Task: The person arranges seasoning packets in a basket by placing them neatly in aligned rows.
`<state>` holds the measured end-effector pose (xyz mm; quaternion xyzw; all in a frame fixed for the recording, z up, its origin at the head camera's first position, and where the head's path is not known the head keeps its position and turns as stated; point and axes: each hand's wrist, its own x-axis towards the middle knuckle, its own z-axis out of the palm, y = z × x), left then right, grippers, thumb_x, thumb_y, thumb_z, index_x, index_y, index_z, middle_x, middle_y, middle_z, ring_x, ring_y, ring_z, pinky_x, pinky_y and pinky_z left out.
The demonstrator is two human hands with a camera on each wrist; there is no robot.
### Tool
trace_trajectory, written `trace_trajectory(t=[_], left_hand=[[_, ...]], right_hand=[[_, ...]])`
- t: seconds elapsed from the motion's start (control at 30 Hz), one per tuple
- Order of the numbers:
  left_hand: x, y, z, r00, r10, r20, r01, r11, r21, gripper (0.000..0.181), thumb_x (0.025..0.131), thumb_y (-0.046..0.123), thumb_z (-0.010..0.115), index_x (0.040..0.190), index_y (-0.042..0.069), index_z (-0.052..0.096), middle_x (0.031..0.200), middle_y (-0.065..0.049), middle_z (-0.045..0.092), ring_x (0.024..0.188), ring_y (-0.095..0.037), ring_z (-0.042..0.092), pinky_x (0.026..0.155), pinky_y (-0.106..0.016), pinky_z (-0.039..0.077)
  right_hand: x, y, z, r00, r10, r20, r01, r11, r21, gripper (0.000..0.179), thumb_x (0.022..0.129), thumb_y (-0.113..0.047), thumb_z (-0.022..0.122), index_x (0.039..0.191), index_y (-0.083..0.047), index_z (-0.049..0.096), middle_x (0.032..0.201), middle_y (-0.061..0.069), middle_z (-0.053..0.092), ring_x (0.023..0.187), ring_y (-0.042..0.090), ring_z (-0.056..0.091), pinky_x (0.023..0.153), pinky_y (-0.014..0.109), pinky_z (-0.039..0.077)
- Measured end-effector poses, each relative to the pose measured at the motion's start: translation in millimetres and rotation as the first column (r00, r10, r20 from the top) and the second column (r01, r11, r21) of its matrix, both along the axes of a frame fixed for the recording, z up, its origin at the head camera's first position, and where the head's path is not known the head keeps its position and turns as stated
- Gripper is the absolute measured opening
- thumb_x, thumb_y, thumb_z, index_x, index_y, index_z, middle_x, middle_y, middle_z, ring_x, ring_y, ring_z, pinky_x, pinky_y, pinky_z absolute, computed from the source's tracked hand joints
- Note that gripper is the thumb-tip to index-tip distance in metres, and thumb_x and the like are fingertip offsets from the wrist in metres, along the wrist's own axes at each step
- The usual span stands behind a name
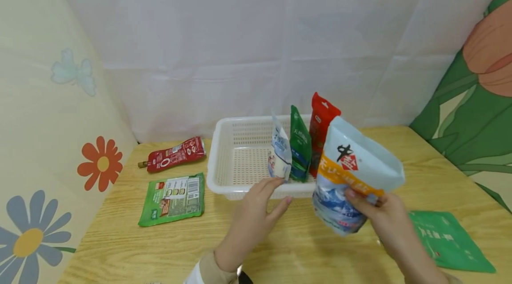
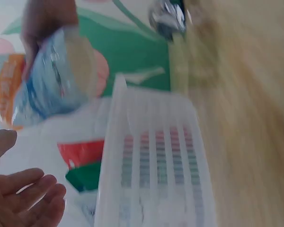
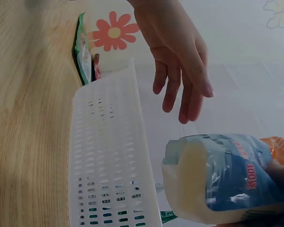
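Observation:
My right hand (image 1: 386, 217) grips a light blue bag of salt (image 1: 340, 186) with an orange band and a mountain picture, held tilted in front of the basket's right end. Its thumb lies across the bag's front. Near the front rim of the white plastic basket (image 1: 230, 190) my left hand (image 1: 256, 217) hovers with fingers loosely extended, holding nothing; the right wrist view shows this left hand (image 3: 175, 56) apart from the bag. Inside the basket stand a white-and-blue packet (image 1: 281, 153), a green packet (image 1: 300, 144) and a red packet (image 1: 320, 124), partly hidden by the salt bag.
Left of the basket lie a red spouted pouch (image 1: 176, 155) and a green packet with a white label (image 1: 174, 199). Another green packet (image 1: 448, 239) lies flat on the wooden table (image 1: 296, 253) beyond my right wrist. A white cloth (image 1: 248, 44) hangs behind.

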<state>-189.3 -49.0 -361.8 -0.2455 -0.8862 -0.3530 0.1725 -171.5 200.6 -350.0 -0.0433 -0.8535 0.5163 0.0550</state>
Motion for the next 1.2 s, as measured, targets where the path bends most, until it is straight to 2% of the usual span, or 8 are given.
trace_trajectory(t=[0.1,0.3,0.4,0.6,0.73,0.83,1.03,1.2], left_hand=[[7.4,10.9,-2.2,0.958,-0.156,0.241,0.104,0.971,0.214,0.047,0.096,0.037,0.054,0.133,0.009,0.051,0.131,-0.009,0.059,0.114,-0.024,0.060,0.090,-0.030,0.052],[17.3,24.5,-7.6,0.785,-0.406,0.468,0.112,0.836,0.537,0.058,0.096,0.032,0.056,0.142,0.006,0.034,0.137,-0.022,0.050,0.111,-0.033,0.062,0.084,-0.027,0.054],[20.6,28.4,-8.9,0.716,-0.481,0.506,0.066,0.768,0.636,0.062,0.094,0.027,0.060,0.143,0.003,0.031,0.134,-0.022,0.050,0.100,-0.031,0.066,0.078,-0.025,0.055],[22.0,33.2,-14.3,0.688,-0.519,0.508,0.060,0.737,0.673,0.060,0.092,0.023,0.063,0.142,0.003,0.036,0.128,-0.018,0.052,0.102,-0.021,0.064,0.080,-0.024,0.055],[21.0,34.9,-18.1,0.568,-0.656,0.497,0.023,0.617,0.787,0.054,0.095,0.023,0.058,0.140,0.003,0.036,0.128,-0.024,0.056,0.109,-0.030,0.063,0.088,-0.036,0.055],[21.5,35.6,-18.8,0.512,-0.696,0.504,-0.038,0.568,0.822,0.051,0.097,0.025,0.055,0.139,0.004,0.035,0.128,-0.026,0.057,0.112,-0.033,0.062,0.091,-0.040,0.054],[23.3,36.2,-18.2,0.528,-0.660,0.535,-0.085,0.585,0.806,0.049,0.096,0.029,0.056,0.134,0.005,0.039,0.123,-0.025,0.061,0.105,-0.029,0.066,0.087,-0.038,0.056],[25.3,35.8,-18.7,0.553,-0.655,0.515,-0.078,0.575,0.815,0.043,0.097,0.028,0.053,0.131,0.005,0.041,0.122,-0.026,0.061,0.105,-0.028,0.066,0.086,-0.039,0.056]], right_hand=[[0.2,-3,-0.8,1.000,0.007,-0.016,-0.008,0.997,-0.071,0.030,0.094,-0.023,0.059,0.124,-0.021,0.054,0.097,-0.037,0.056,0.090,-0.012,0.056,0.075,0.016,0.047],[2.0,-11,-4.5,0.999,0.017,-0.049,-0.025,0.987,-0.161,0.025,0.093,-0.016,0.060,0.116,-0.025,0.056,0.097,-0.031,0.060,0.090,-0.008,0.058,0.075,0.015,0.048],[3.3,-16,-5.9,0.998,0.015,-0.068,-0.025,0.989,-0.146,0.025,0.093,-0.015,0.061,0.116,-0.025,0.056,0.098,-0.031,0.060,0.091,-0.008,0.058,0.075,0.016,0.048],[3.8,-21,-6.5,0.999,0.017,-0.043,-0.024,0.986,-0.167,0.029,0.094,-0.019,0.059,0.122,-0.014,0.054,0.098,-0.030,0.062,0.090,-0.006,0.060,0.075,0.017,0.049],[4.1,-23,-6.3,1.000,0.017,0.005,-0.016,0.983,-0.182,0.036,0.095,-0.023,0.058,0.126,-0.008,0.052,0.095,-0.029,0.063,0.089,-0.005,0.061,0.075,0.018,0.050],[4.0,-26,-4.6,0.998,0.013,0.066,-0.002,0.986,-0.164,0.046,0.095,-0.028,0.057,0.132,-0.003,0.047,0.094,-0.028,0.062,0.088,-0.006,0.059,0.076,0.019,0.050],[3.8,-28,-0.6,0.988,0.012,0.153,0.004,0.995,-0.103,0.056,0.095,-0.036,0.055,0.138,-0.002,0.042,0.116,-0.004,0.065,0.089,-0.009,0.057,0.080,0.023,0.049],[4.8,-29,3.7,0.980,0.025,0.196,-0.012,0.998,-0.068,0.062,0.096,-0.042,0.052,0.139,0.000,0.040,0.131,0.017,0.058,0.096,0.002,0.060,0.089,0.038,0.052]])
